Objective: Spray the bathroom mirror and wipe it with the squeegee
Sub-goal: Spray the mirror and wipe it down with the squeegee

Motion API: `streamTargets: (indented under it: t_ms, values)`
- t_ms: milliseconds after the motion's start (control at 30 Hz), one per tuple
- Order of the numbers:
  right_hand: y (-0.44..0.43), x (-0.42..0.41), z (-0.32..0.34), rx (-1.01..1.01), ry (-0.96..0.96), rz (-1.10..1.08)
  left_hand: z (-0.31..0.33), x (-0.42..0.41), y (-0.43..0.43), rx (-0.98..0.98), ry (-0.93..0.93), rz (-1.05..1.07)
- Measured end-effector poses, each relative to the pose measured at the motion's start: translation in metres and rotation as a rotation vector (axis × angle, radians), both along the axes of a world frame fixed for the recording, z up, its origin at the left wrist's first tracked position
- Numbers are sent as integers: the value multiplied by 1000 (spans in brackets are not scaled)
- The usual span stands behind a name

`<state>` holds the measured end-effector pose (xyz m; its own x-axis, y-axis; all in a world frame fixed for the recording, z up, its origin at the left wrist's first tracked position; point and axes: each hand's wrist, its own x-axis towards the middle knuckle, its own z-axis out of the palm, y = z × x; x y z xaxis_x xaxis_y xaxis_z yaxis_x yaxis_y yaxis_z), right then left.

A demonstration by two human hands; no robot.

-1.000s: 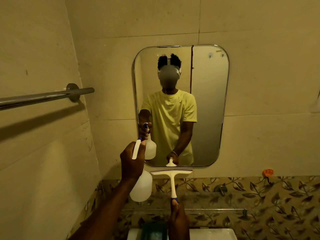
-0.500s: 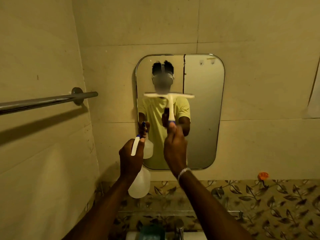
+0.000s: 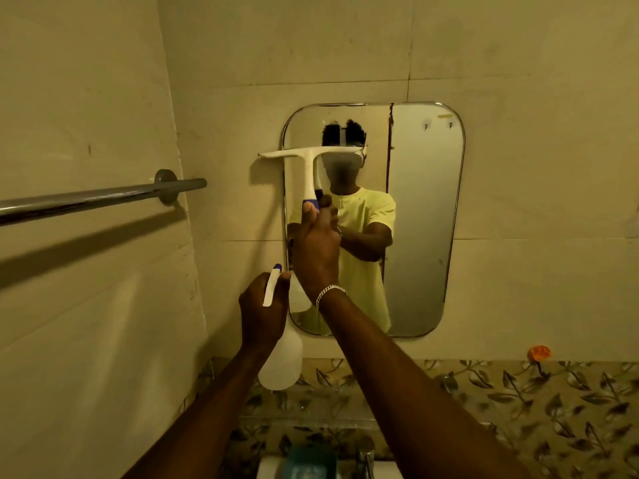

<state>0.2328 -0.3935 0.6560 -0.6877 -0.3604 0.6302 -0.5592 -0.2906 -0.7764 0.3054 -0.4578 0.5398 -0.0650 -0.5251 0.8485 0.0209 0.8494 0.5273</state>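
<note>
my right hand [image 3: 316, 250] gripped the squeegee [image 3: 309, 167] handle — blade across the mirror [image 3: 422, 219]'s upper left edge — while my left hand [image 3: 264, 312] clutched the spray bottle [image 3: 281, 364] below.

White squeegee [image 3: 313, 167] w/ blue grip end was upright, blade across mirror [image 3: 415, 219] top-left edge. Translucent spray bottle [image 3: 281, 361] hung below mirror's lower-left corner.

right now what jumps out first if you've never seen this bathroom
The white squeegee stands out, held up by the right hand against the upper left of the rounded mirror, its blade overhanging the mirror's left edge onto the wall. Just below, the left hand grips a pale spray bottle. A metal towel bar juts from the left wall.
</note>
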Motion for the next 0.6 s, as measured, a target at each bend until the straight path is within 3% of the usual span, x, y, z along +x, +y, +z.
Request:
streamTargets:
  t_ms: [600]
  values:
    - [41,13,-276,347,-134,-59,-17,7,9,145,-11,13]
